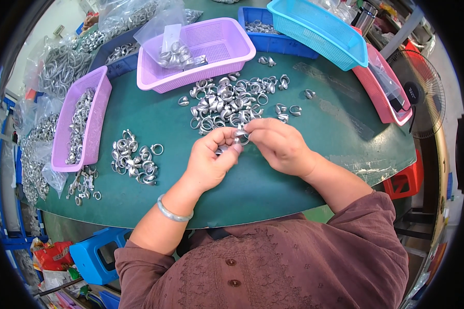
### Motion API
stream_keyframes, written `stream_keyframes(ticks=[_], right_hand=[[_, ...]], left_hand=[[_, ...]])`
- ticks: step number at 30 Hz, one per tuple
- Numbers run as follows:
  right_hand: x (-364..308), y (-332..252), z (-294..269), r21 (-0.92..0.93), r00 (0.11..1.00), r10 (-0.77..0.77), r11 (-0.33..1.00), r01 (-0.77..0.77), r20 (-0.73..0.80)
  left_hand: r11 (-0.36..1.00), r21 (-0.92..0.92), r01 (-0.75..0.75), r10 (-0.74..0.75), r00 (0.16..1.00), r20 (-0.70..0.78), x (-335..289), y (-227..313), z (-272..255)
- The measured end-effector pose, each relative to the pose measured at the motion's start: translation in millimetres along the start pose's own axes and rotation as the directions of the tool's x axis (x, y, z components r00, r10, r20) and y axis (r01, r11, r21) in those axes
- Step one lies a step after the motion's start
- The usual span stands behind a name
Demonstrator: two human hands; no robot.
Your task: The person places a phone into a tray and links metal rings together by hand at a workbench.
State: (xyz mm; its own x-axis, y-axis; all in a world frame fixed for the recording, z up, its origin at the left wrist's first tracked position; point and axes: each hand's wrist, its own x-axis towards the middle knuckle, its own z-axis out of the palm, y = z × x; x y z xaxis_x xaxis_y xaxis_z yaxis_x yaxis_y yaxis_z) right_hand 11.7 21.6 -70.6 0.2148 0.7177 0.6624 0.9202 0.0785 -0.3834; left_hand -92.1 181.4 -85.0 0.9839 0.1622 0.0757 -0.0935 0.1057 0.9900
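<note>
Silver-coloured metal rings lie in a large heap (224,100) on the green tabletop, just beyond my hands. My left hand (211,154) is closed, with one ring (241,135) pinched near its fingertips and more metal pieces showing in its palm. Against that same ring, the fingers of my right hand (278,144) are pressed together from the other side. How much of the ring each hand bears is partly hidden by the fingers. A smaller pile of rings (134,157) sits to the left of my left forearm.
A purple basket (149,85) with a bag of rings stands behind the heap. Another purple basket (100,103) holds rings at the left, beside bagged metal pieces (64,67). Blue (319,38) and pink (379,98) baskets stand far right, near a fan (420,92).
</note>
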Motion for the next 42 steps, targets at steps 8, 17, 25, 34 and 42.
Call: stream_keyframes(ticks=[8, 17, 25, 34, 42], right_hand=[[-4.1, 12.3, -2.3, -0.149, 0.979, 0.202, 0.968, -0.2, -0.003], [-8.2, 8.3, 0.7, -0.324, 0.944, 0.31, 0.91, -0.259, 0.116], [-5.7, 7.1, 5.3, -0.413, 0.942, 0.323, 0.872, -0.26, 0.089], [-5.0, 6.3, 10.4, -0.405, 0.949, 0.31, 0.876, -0.262, 0.058], [-9.2, 13.1, 8.4, -0.383, 0.95, 0.307, 0.885, -0.263, 0.057]], left_hand=[[0.819, -0.449, 0.358, -0.341, 0.932, 0.121, 6.6, 7.3, -8.9], [0.786, -0.543, 0.295, -0.271, 0.954, 0.126, 7.7, 7.6, -12.2], [0.824, -0.491, 0.282, -0.28, 0.957, 0.08, 6.9, 1.5, -15.9], [0.88, -0.352, 0.318, -0.33, 0.944, 0.028, 7.1, 2.7, -10.8], [0.895, -0.316, 0.315, -0.323, 0.946, 0.029, 7.6, -0.8, -11.1]])
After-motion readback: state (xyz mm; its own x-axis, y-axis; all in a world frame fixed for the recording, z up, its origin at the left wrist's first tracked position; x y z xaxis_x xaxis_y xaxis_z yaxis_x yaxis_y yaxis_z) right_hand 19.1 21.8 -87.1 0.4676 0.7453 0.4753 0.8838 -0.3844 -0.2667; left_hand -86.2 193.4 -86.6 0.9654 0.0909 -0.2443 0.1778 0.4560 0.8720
